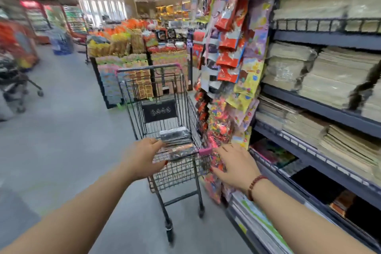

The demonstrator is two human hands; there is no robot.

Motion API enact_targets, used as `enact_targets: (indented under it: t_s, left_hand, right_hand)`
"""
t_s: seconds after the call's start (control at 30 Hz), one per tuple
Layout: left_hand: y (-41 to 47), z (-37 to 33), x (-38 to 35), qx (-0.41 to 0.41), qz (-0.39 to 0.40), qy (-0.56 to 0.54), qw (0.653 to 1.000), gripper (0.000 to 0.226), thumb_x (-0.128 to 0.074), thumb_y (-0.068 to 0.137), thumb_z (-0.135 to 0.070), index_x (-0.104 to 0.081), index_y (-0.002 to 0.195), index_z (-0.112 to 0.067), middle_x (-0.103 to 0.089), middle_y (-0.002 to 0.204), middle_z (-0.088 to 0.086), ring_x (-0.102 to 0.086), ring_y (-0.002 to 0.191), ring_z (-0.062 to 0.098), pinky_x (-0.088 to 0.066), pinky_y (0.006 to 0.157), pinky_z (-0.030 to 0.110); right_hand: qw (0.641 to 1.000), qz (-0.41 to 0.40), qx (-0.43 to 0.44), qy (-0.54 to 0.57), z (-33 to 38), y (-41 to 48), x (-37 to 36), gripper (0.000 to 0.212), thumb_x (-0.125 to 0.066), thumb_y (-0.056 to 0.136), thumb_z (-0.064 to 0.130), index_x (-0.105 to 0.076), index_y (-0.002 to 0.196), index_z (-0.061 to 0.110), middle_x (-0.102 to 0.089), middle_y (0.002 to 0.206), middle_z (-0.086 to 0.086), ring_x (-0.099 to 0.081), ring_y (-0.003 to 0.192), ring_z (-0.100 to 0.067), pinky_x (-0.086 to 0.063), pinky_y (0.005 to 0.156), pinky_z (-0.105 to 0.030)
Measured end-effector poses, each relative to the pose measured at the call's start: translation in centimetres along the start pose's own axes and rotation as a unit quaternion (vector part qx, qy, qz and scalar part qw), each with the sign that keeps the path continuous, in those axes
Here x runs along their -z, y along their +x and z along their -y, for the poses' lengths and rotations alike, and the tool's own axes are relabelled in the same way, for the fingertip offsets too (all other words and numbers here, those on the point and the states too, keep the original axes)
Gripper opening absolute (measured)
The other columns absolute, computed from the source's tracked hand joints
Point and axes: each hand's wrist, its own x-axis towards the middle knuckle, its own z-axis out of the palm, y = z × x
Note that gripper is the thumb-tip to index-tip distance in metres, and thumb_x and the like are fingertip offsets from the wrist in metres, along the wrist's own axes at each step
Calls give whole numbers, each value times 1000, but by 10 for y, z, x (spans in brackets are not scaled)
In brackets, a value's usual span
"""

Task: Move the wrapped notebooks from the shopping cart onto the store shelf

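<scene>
A dark wire shopping cart (185,97) with pink handle ends stands in the aisle ahead of me. Inside its near end lies a stack of wrapped notebooks (176,137) in shiny plastic. My left hand (142,156) reaches over the cart's near rim, fingers spread, next to the stack; whether it touches is unclear. My right hand (235,163), with a bead bracelet on the wrist, hovers open just right of the cart's pink corner, in front of hanging packets. The store shelf (321,107) rises on the right, stacked with pale notebooks.
Colourful packets (233,51) hang on the shelf's end beside the cart. A display of snack bags (127,47) stands behind the cart. Another cart (16,84) sits at the far left. Grey floor stretches to the left. The lowest shelf holds dark items and coloured books.
</scene>
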Motion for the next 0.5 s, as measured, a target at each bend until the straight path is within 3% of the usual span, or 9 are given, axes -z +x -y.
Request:
enact_targets:
  t_s: [0.17,0.5]
  left_hand:
    - [-30,86,21,22,-25,1,999,48,-53,84,-49,-54,124,-24,-61,121,-1,-55,110,19,-46,88,32]
    - [-36,216,17,41,-45,-32,998,50,-53,85,-49,-55,127,-21,-58,128,2,-53,117,25,-43,93,35]
  right_hand:
    - [1000,-4,24,-4,81,56,9,58,-45,86,55,-41,135,25,-49,134,4,-39,126,-20,-33,104,-35]
    - [999,24,26,-29,181,143,-4,57,-47,88,53,-41,135,23,-50,133,4,-41,124,-18,-34,105,-35]
